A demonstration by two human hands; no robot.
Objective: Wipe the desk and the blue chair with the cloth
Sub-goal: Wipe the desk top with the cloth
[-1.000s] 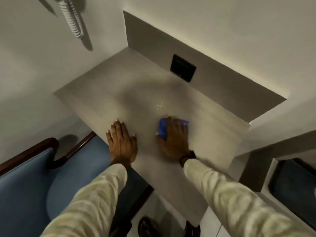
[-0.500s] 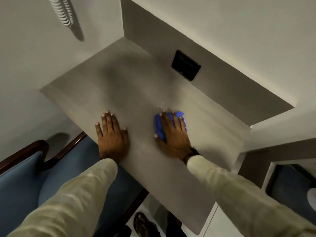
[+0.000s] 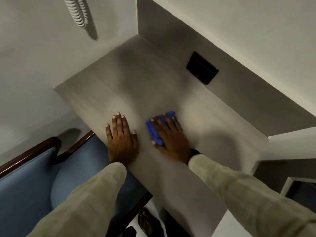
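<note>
Head view: right hand (image 3: 172,139) pressed flat on the blue cloth (image 3: 154,132) near the table's (image 3: 130,79) front edge, fingers spread, left hand (image 3: 122,139) empty and flat at that edge; table wiping judged under way, blue chair (image 3: 30,182) below the left edge seemingly untouched.
</note>
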